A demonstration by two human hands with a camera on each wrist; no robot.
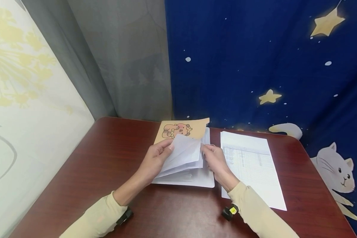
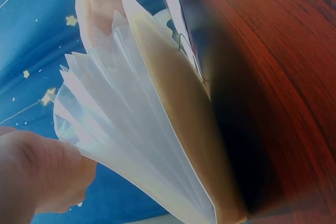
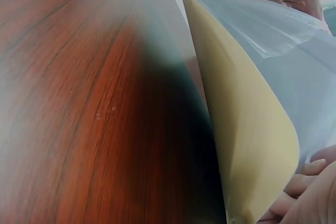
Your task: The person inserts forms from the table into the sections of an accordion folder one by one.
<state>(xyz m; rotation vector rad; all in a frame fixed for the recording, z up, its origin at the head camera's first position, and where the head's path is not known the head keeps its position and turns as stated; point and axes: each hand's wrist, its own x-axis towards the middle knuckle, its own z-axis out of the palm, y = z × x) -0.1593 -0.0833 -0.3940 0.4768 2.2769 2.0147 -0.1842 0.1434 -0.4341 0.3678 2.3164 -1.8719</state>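
Observation:
A display folder (image 1: 178,125) with a tan cover and a cartoon animal on it lies opened on the table. My left hand (image 1: 155,159) pinches the upper left part of its raised clear sleeves (image 1: 182,150), thumb on top. At their right edge, my right hand (image 1: 216,161) grips the pages with curled fingers. In the left wrist view, the sleeves (image 2: 123,98) fan out from the tan cover (image 2: 178,93), with the left hand (image 2: 44,174) at their outer edge. The right wrist view has the right hand (image 3: 310,192) by the bulging cover (image 3: 241,114); its fingertips are partly hidden.
Right of the folder lies a stack of printed sheets (image 1: 253,172) with a table of rows, close to the right forearm. The dark red wooden table (image 1: 77,178) reaches back to a grey curtain (image 1: 131,59) and a blue starry curtain (image 1: 226,82).

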